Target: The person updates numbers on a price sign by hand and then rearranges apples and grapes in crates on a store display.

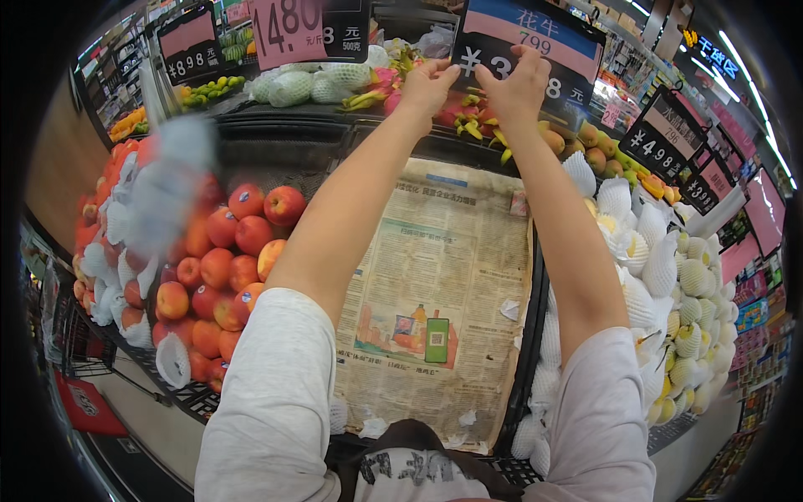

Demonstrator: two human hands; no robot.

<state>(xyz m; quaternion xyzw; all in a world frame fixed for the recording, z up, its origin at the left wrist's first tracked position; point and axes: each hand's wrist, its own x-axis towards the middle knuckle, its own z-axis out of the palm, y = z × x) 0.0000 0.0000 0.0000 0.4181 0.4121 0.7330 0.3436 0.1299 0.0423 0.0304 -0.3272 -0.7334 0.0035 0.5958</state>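
Both arms reach forward over a crate lined with old newspaper point(422, 259). My left hand point(428, 90) is at the lower left edge of a hanging price sign point(573, 54), its fingers curled together. Whether it grips the edge or something small, I cannot make out. In front of the same sign is my right hand point(512, 90), thumb and fingers apart, with nothing visible between them. The sign is a black board with a blue and pink card. Red and yellow dragon fruit point(389, 81) lie just behind and below the hands.
Red apples point(219, 266) are heaped left of the newspaper, partly behind a blurred pale shape point(171, 184). Pears in white foam nets point(693, 289) fill the right side. Foam-netted fruit point(293, 88), mangoes point(598, 151) and more price signs point(665, 134) line the back.
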